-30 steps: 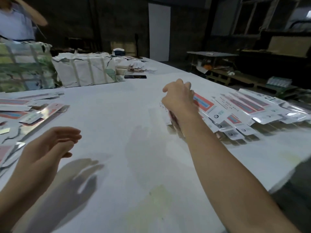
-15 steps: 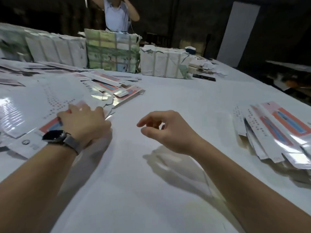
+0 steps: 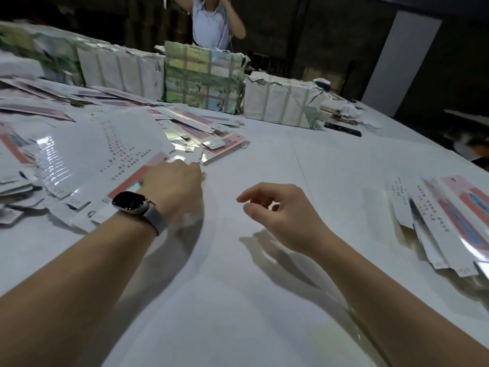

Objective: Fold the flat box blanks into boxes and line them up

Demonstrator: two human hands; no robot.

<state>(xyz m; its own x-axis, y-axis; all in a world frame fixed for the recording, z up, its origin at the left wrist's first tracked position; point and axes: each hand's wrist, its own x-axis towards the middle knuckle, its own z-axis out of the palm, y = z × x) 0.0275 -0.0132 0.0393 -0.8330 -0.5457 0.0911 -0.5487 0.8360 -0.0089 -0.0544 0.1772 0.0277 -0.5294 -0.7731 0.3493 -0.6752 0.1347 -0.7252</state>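
Note:
A fanned pile of flat box blanks, white with red panels and shiny foil, covers the table's left side. My left hand, with a watch on the wrist, lies on the pile's near right edge. Its fingers curl down over a red-panelled blank and grip it; the fingertips are hidden. My right hand hovers above the bare table middle, fingers loosely curled, holding nothing. At the right edge, folded boxes lie side by side in an overlapping row.
The white table is bare between the two piles. Wrapped, taped bundles stand along the far side, with a white one to their right. A person stands behind them. A flat black object lies near torn paper.
My right hand left the row of boxes and came back to the table middle. My left hand reached onto the blank pile and curled over a blank. The view swung left.

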